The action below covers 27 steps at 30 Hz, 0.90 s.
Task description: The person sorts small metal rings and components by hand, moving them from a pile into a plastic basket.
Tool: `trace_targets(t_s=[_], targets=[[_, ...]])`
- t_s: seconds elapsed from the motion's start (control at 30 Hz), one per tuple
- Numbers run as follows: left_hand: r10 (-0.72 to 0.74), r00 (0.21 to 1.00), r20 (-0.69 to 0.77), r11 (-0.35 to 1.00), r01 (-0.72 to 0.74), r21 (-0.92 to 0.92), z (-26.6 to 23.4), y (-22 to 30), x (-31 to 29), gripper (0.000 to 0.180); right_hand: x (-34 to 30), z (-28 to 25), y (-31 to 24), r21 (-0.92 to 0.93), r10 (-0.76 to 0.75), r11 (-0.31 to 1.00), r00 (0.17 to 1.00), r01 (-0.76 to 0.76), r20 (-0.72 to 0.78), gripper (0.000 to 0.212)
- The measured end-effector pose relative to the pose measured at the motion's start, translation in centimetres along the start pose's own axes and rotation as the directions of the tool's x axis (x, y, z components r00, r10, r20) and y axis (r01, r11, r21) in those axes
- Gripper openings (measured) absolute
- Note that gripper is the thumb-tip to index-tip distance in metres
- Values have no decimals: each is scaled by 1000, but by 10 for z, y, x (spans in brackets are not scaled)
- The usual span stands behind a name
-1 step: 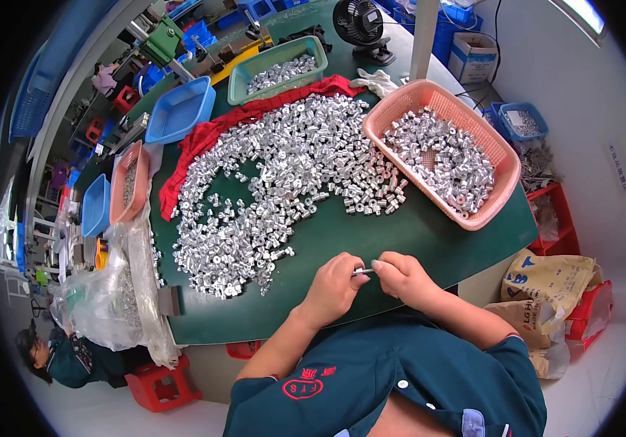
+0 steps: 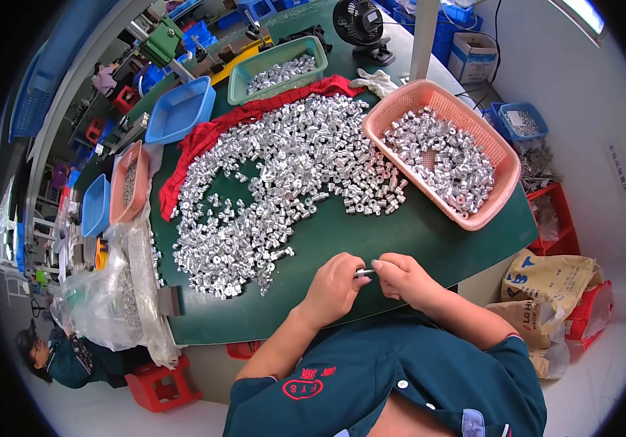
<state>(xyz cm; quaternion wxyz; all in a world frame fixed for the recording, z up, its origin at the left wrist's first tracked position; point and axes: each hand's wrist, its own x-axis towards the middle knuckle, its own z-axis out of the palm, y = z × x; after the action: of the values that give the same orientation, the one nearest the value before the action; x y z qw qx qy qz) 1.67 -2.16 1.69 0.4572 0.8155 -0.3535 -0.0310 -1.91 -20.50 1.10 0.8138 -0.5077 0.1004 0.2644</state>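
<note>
Close to the table's near edge, my left hand [image 2: 331,290] and my right hand [image 2: 409,280] meet with fingers pinched. Between their fingertips is a slim, shiny metal piece [image 2: 363,273], mostly covered by the fingers; its exact kind is too small to tell. Beyond my hands, a wide heap of small silvery cylindrical metal parts [image 2: 291,167] spreads over the green table [image 2: 342,244]. More such parts fill much of a pink plastic basket [image 2: 498,178] at the right.
A rolled red cloth [image 2: 182,164] borders the heap. Behind it stand a green basin [image 2: 236,86] of parts, a blue basin [image 2: 179,109] and a black fan [image 2: 357,22]. Clear plastic bags [image 2: 101,313] hang at the left edge, near a seated person [image 2: 72,360]. Paper sacks [image 2: 546,291] stand right.
The slim metal piece between my fingertips has turned slightly. My fingers have shifted a little around it; everything else looks the same.
</note>
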Motion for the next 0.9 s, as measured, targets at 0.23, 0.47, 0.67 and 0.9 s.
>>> trace_targets(t_s=[0.23,0.47,0.67,0.9], targets=[[67,997,-37,998,-67,16,8,1,-1,18,-3,-1,-2,107,88,989,992,-98,94,32],[-247,969,30,924,244,-293,6,13,-2,27,-8,7,-6,-505,-292,812,953,294,85,34],[21,995,-98,999,-24,-28,5,9,3,23,0,-5,0,-263,-88,956,982,130,166,37],[-543,839,36,529,374,-762,-20,-21,-28,21,-8,-22,-4,-645,-502,697,856,313,-127,24]])
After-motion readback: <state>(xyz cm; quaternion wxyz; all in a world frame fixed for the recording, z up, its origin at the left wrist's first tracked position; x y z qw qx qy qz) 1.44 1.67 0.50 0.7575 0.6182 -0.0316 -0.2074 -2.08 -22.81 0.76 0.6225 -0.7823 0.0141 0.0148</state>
